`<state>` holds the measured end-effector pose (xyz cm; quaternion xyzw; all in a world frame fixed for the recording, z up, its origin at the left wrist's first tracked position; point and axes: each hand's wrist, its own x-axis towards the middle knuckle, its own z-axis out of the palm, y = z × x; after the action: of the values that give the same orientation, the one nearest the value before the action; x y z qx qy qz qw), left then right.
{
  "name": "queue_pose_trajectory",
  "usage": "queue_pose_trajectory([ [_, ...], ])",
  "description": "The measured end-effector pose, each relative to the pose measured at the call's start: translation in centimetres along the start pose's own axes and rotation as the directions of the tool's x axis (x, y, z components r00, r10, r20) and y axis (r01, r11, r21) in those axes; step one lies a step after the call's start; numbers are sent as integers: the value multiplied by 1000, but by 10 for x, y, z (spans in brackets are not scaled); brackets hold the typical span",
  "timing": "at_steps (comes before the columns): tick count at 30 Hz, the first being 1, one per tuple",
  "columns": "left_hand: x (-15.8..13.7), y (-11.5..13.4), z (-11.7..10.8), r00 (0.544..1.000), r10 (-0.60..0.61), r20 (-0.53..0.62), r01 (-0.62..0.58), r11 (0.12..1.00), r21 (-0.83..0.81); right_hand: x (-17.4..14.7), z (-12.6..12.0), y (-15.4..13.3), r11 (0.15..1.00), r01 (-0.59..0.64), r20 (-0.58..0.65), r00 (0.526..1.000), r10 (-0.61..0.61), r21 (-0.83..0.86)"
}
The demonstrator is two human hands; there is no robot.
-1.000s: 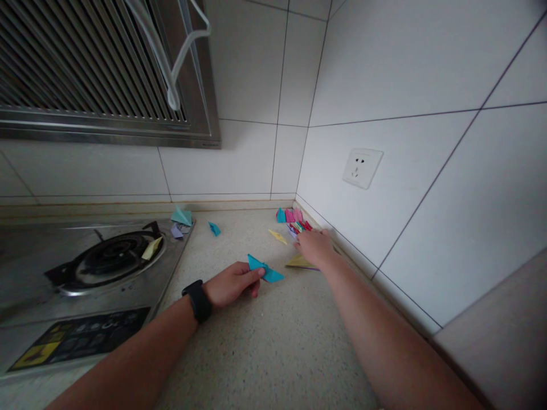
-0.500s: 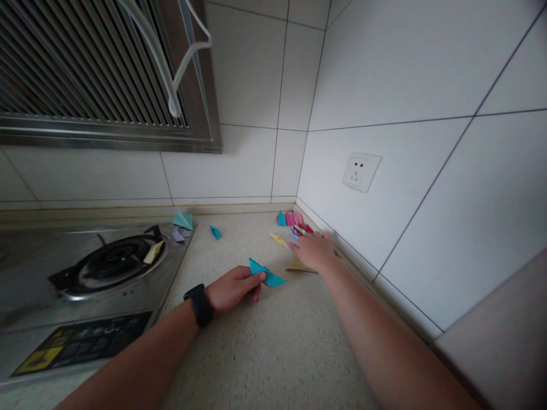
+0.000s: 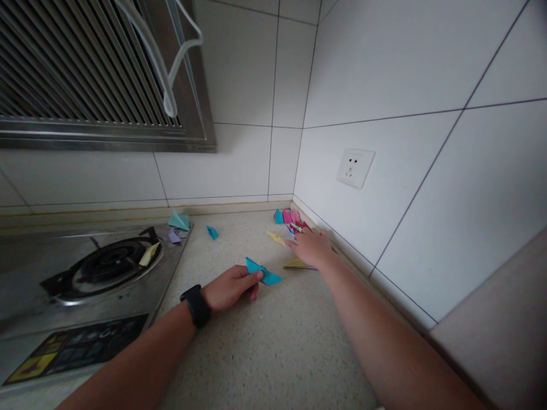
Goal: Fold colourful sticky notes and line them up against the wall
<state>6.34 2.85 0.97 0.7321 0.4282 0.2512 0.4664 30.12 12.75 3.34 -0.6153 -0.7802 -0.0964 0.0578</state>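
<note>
A blue folded paper boat [image 3: 264, 272] is pinched between the thumb and fingers of my left hand [image 3: 233, 286], just above the counter. My right hand [image 3: 313, 246] reaches palm down toward the corner, its fingers spread over a small heap of pink and red folded papers [image 3: 292, 216]. A yellow folded paper [image 3: 276, 237] lies by its thumb. Under the hand, a stack of yellowish paper [image 3: 296, 262] is partly hidden. Whether the right fingertips touch the heap I cannot tell.
To the left is a gas stove [image 3: 111, 262] with a yellow paper [image 3: 149, 254] on its burner. Light teal paper [image 3: 179, 220] and lilac paper [image 3: 174, 236] lie at its edge. A small blue folded paper [image 3: 212, 232] rests on the counter. Tiled walls meet behind; a range hood [image 3: 106, 136] hangs above.
The whole view has shifted slightly, so things appear a little further left. Both hands keep nearly the same pose, and the blue boat stays in my left hand.
</note>
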Motion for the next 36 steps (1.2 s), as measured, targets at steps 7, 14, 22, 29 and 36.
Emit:
queue_pose_trajectory([
  [7,2,-5,0,1000,-1,-8,1,1000,-23,-1,-30,11,975,-87,-313,938,148,203],
  [14,0,-5,5,988,28,-152,-31,999,-16,-31,-37,-18,642,459,-301,888,-348,614],
  [22,10,1,14,946,27,-324,-4,998,71,-43,-36,-34,479,536,-317,827,-465,695],
  [29,60,30,-8,910,-56,-412,-73,954,-291,-28,-26,-33,472,440,-535,841,81,764],
  [36,174,48,-4,909,-302,-286,252,947,-197,-28,-29,-28,322,466,-566,646,513,824],
])
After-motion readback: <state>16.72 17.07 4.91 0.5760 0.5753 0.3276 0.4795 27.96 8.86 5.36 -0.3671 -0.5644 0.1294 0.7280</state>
